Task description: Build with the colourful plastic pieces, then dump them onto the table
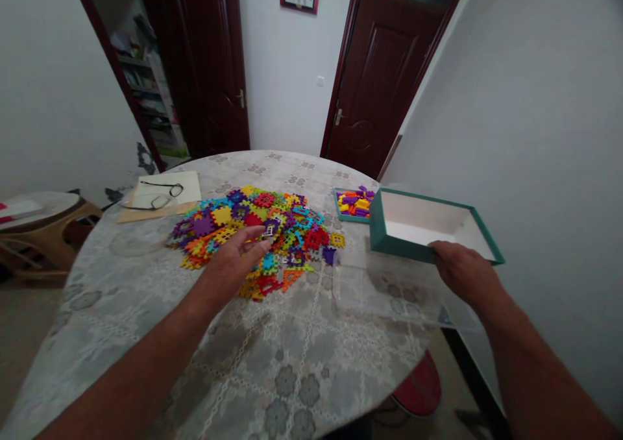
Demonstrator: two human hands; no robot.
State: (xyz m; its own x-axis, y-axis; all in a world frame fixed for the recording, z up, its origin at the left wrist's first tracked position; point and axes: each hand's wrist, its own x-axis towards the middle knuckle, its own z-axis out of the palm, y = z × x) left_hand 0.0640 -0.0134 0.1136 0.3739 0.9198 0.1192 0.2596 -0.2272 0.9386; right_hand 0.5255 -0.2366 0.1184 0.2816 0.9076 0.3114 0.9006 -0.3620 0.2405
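Note:
My left hand reaches over the near side of a heap of colourful interlocking plastic building pieces. Its thumb and index finger are apart, with the tips beside a purple piece with a white window grid; I see no clear grip on it. At the right, my right hand is closed on the near rim of a teal box with a white inside. That box is tilted toward me, above a clear plastic tray or cover. Part of the clear plastic runs under my right hand.
A shallow teal tray of small purple, yellow and orange parts lies behind the box. Eyeglasses rest on paper at the left. The round table has a patterned cloth. A red stool stands below its right edge.

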